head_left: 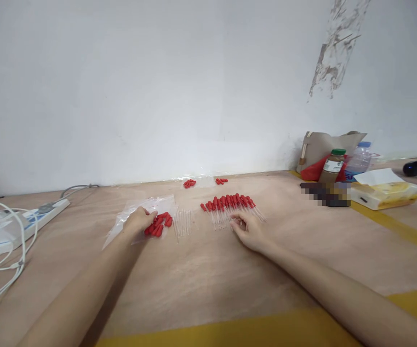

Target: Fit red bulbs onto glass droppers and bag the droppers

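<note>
Brown work surface [194, 279], yellow strip [208, 332] on the near side, white wall [158, 96] peeling upper right. Left hand [139, 220] at loose red bulbs [160, 224] on plastic bag [165, 203]; right hand [247, 232] curled by red-topped droppers [228, 202]. Can't tell if either pinches anything.

Through my feed I see what looks like a makeshift workroom: a brown work surface [194, 284] marked with yellow tape [194, 333], a white wall [158, 96] with peeling paint, a power strip [32, 224] at left.
</note>
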`<act>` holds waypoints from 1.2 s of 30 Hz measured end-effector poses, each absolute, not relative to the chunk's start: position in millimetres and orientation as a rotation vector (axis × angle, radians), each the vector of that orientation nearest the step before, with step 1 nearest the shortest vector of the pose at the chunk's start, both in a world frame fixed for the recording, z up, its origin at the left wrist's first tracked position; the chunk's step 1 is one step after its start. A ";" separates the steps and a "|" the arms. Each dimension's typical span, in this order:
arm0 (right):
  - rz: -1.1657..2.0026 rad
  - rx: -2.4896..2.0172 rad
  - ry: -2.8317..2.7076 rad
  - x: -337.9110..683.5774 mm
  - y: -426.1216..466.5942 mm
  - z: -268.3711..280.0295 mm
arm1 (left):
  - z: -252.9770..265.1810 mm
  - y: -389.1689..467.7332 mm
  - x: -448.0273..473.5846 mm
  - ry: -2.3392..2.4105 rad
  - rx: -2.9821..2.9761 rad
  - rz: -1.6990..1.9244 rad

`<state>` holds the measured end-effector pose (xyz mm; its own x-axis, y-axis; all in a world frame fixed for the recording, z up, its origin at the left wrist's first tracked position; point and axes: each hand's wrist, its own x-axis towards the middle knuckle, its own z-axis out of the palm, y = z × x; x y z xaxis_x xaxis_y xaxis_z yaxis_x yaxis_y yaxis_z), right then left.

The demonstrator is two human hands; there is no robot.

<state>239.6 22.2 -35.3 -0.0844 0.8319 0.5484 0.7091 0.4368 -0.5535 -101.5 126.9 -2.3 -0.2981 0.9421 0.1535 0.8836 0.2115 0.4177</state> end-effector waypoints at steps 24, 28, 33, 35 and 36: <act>0.067 -1.132 -2.027 225.1 -1.6 -38.1 | -25.5 22.5 15.5 1.008 1.555 1.000; 0.063 -1.029 -2.094 222.4 -1.7 -38.9 | -29.4 23.3 12.9 0.911 1.480 1.027; 0.065 -1.009 -2.111 219.5 -2.2 -38.8 | -32.1 25.4 9.6 0.919 1.577 0.945; 0.070 -1.007 -2.118 219.1 -2.8 -38.5 | -32.2 25.2 9.7 0.934 1.592 0.930; 0.075 -1.007 -2.121 219.0 -3.0 -38.3 | -32.0 24.9 10.0 0.944 1.599 0.924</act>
<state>219.0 -3.0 -38.3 -0.3890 0.6813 0.6201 0.6360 0.6855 -0.3543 10.0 24.9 -32.0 0.3987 0.9104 0.1104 0.1293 -0.1750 0.9760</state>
